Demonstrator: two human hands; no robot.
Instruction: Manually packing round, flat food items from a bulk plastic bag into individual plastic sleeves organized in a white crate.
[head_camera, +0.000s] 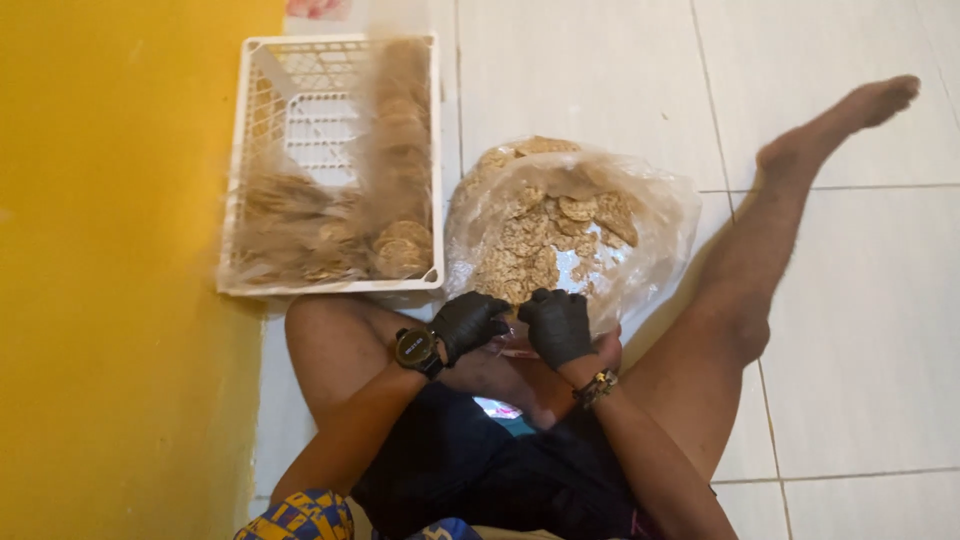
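I sit on a tiled floor with both hands in black gloves. My left hand (467, 322) and my right hand (556, 323) meet at the near edge of a large clear plastic bag (655, 215) full of round brown crackers (545, 235). Both hands pinch something small and clear between them, probably a smaller plastic bag; its contents are hidden by the fingers. A watch sits on my left wrist and a bracelet on my right.
A white plastic crate (335, 50) stands at the back left, holding clear bags packed with stacked crackers (400, 170). A yellow wall (110, 250) runs along the left. My right leg (760, 250) stretches out over the white tiles.
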